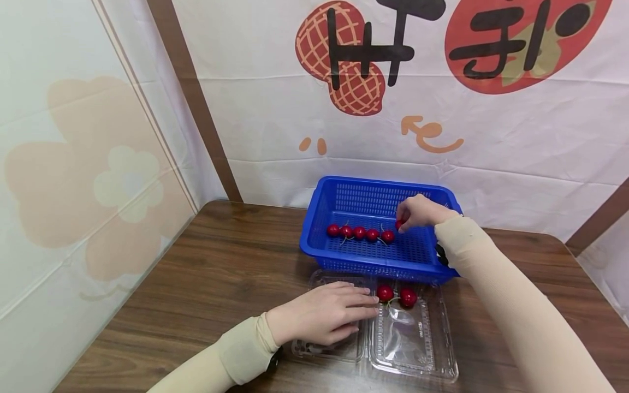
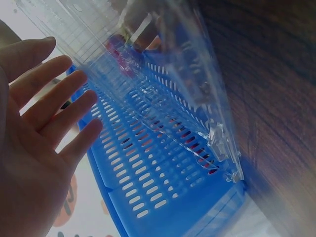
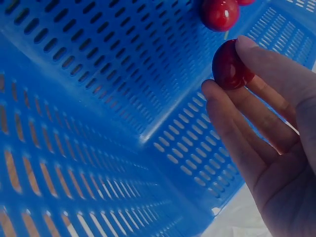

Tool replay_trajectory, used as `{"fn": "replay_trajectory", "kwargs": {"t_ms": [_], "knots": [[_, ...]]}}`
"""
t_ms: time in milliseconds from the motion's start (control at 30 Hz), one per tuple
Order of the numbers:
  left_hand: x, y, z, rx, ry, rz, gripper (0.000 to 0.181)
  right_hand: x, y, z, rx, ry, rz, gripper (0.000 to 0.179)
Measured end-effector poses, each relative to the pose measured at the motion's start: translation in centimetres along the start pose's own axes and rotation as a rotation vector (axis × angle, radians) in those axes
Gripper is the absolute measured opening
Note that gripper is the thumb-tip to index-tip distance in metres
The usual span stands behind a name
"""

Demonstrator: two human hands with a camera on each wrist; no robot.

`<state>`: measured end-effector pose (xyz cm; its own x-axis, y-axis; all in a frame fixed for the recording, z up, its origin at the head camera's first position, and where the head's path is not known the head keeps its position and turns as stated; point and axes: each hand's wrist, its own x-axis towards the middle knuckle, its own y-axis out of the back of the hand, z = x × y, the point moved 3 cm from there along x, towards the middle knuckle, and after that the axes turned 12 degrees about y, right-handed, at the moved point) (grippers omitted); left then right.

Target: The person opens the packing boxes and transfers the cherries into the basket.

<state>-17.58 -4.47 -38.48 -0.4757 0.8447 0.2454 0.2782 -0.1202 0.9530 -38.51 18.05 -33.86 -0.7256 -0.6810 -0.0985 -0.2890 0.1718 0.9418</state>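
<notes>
Over the right end of the blue plastic basket (image 1: pixel 383 266), my right hand (image 1: pixel 419 211) pinches a dark red cherry (image 3: pixel 228 65) between thumb and fingertips. Several more cherries (image 1: pixel 359 233), some with green stems, lie in a row on the basket floor. My left hand (image 1: pixel 324 312) lies over the left half of a clear plastic clamshell box (image 1: pixel 444 344), fingers extended and spread a little. Two cherries (image 1: pixel 408 298) sit side by side at the back of the box's right half, close to the left fingertips.
The dark wooden table (image 1: pixel 206 284) carries the basket at its back and the box in front of it. Behind stands a white printed cloth (image 1: pixel 265 131); another pale cloth (image 1: pixel 98 229) hangs at the left.
</notes>
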Motion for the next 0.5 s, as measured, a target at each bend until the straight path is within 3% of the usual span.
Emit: {"fn": "replay_trajectory", "kwargs": {"t_ms": [500], "knots": [[0.0, 0.0, 0.0, 0.001, -0.003, 0.005, 0.045, 0.8, -1.5, 0.8, -0.042, 0.005, -0.054, 0.021]]}}
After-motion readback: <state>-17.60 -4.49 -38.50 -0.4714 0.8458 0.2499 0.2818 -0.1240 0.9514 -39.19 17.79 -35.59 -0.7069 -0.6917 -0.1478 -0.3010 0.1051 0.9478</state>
